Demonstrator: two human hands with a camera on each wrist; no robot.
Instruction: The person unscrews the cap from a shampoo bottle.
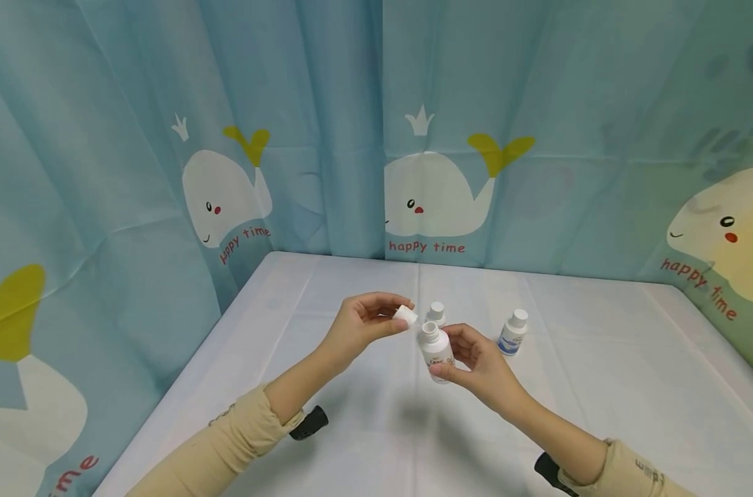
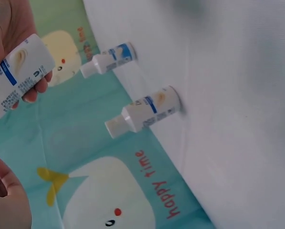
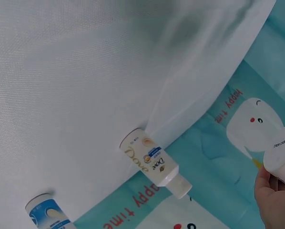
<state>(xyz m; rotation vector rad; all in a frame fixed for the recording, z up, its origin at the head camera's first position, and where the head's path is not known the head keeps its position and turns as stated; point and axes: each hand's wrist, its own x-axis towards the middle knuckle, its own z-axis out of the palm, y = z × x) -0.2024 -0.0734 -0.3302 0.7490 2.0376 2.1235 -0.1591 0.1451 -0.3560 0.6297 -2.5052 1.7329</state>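
Note:
My left hand pinches a small white screw cap between thumb and fingers. Just right of it, my right hand grips a white Dove bottle, its bare neck turned up and tilted slightly left. Cap and neck are apart, with a small gap between them. In the left wrist view the held bottle shows a blue band and small print; the left hand is only partly in that frame. The right wrist view catches the base of the held bottle, marked with a printed code.
Behind the held bottle stands a capped white Dove bottle, partly covered by it in the head view. A capped bottle with a blue label stands to the right. A white cloth covers the table; a blue whale-print curtain hangs behind.

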